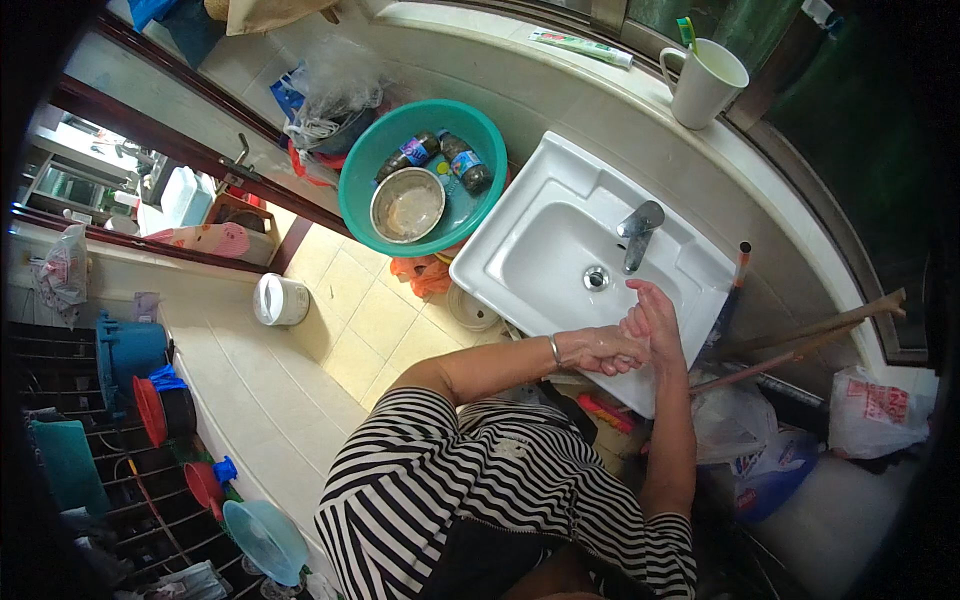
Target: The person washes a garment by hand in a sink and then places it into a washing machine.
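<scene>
My left hand (pixel 604 350), with a metal bangle (pixel 555 351) at its wrist, is closed against the lower part of my right hand (pixel 651 319). Both look wet. The right hand is raised with its fingers loosely bent and holds no object; its thumb cannot be made out. They meet over the near edge of a white ceramic washbasin (pixel 517 247). Beyond my right fingertips stands a chrome single-lever tap (pixel 640 232), no stream visible below it. A round metal drain (pixel 596 279) lies in the bowl.
Left of the basin, a green plastic tub (pixel 349 191) holds a metal bowl (pixel 407 204) and two dark-filled bottles. On the sill are a white mug (pixel 709 86) with a toothbrush and a toothpaste tube (pixel 581 49). Wooden sticks (pixel 817 326) and plastic bags (pixel 731 424) lie right.
</scene>
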A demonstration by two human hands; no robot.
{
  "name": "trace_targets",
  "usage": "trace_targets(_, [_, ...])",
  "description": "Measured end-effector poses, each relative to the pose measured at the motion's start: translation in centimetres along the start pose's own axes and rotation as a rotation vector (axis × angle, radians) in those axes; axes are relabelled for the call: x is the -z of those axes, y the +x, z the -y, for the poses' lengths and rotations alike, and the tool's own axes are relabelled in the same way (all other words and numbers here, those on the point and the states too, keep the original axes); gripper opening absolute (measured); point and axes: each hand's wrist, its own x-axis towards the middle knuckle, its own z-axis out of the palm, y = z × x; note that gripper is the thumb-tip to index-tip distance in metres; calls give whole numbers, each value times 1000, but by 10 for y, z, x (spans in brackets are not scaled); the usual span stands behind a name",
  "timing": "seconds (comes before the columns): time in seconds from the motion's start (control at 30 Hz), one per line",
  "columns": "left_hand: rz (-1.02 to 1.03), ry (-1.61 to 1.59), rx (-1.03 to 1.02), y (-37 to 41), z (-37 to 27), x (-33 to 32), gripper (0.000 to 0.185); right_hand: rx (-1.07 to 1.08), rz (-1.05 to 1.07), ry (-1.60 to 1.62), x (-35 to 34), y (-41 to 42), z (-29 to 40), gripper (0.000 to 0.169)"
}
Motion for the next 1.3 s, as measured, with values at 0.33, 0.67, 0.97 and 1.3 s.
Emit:
trace_targets(0.33, [-494, 1455, -538, 48, 16, 52, 39, 196, -528, 44, 34, 39, -61, 26])
trace_targets(0.67, [-857, 1414, -314, 46, 35, 53, 40, 286, -839, 250, 49, 48, -91, 23])
trace_targets(0.97, [-312, 563, -170, 25, 25, 22, 25, -41, -418, 581, 25, 4, -39, 49])
trace_targets(1.3, [181, -295, 192, -26, 0, -35, 26, 121, 70, 679, -3, -30, -15, 46])
